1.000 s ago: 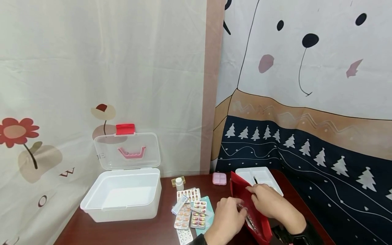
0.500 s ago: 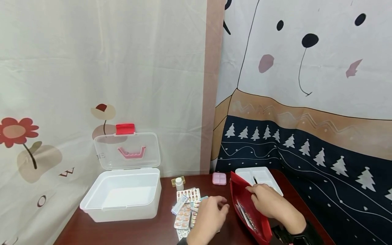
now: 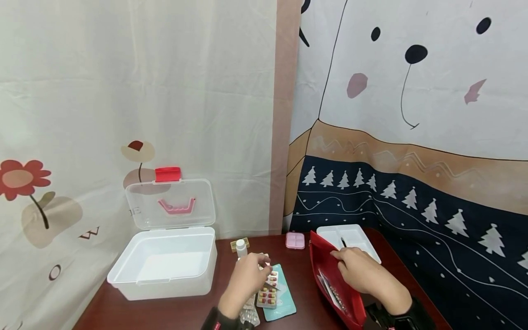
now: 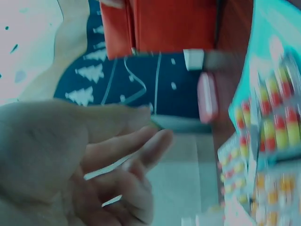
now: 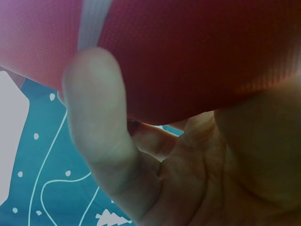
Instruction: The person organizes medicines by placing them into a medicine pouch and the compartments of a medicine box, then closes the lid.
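My right hand (image 3: 360, 271) grips the upper edge of a red zippered pouch (image 3: 323, 256), thumb on one side in the right wrist view. The pouch gapes, with white papers and a silvery blister pack (image 3: 337, 300) inside. My left hand (image 3: 246, 280) hovers over a pile of medicines, its fingers loosely bent; nothing shows between them in the left wrist view (image 4: 117, 155). Below it lie a blister pack of red-and-yellow capsules (image 3: 267, 300), a slim pale stick (image 4: 254, 136), a teal packet (image 3: 285, 308) and a blister pack of orange pills (image 4: 273, 190). The hand hides part of the pile.
At left stands a white plastic box (image 3: 165, 286), its clear lid (image 3: 194, 188) raised. Behind the pile are a small white bottle (image 3: 241, 248) and a tan strip (image 3: 233, 246). A pink pill case (image 3: 295, 240) and white tray (image 3: 359, 238) sit farther back.
My left hand has come out of the pouch and moved left over the medicine pile, uncovering the teal packet again. My right hand keeps its grip on the pouch.
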`<state>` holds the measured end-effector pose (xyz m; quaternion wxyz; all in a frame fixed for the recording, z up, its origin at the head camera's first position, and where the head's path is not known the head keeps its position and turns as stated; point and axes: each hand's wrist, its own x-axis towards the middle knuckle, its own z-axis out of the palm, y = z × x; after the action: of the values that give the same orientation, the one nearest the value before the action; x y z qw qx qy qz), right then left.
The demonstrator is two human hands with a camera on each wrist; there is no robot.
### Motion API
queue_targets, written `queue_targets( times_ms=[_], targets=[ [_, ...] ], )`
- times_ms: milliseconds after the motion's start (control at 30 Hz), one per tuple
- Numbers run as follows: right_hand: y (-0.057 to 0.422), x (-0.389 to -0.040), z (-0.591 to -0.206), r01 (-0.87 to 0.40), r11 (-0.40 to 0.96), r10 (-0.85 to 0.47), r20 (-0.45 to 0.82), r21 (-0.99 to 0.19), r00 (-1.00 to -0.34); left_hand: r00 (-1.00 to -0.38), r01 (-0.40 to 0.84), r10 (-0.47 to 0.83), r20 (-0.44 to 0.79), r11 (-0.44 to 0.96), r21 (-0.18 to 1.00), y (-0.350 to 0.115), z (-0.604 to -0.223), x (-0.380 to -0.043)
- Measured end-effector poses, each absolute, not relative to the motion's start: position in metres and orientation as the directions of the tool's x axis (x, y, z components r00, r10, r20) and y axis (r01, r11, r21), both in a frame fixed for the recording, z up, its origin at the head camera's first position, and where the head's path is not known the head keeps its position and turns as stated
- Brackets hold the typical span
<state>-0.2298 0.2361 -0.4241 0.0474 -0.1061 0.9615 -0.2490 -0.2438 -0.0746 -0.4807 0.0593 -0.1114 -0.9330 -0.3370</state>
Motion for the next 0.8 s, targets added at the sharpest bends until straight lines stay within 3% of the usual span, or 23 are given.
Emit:
queue_targets(
  times_ms=[533, 800],
  targets=[
    [0.236, -0.230, -0.426, -0.181, 0.852, -0.230, -0.043, -0.491, -0.972, -0.951, 0.280, 0.306, 0.045, 0.788, 0.548, -0.094, -0.507, -0.254],
    [0.237, -0.231, -0.427, -0.176, 0.850, -0.228, -0.047, -0.496, -0.972, -0.933, 0.347, 0.349, 0.088, 0.810, 0.473, -0.090, -0.522, -0.257]
  ],
)
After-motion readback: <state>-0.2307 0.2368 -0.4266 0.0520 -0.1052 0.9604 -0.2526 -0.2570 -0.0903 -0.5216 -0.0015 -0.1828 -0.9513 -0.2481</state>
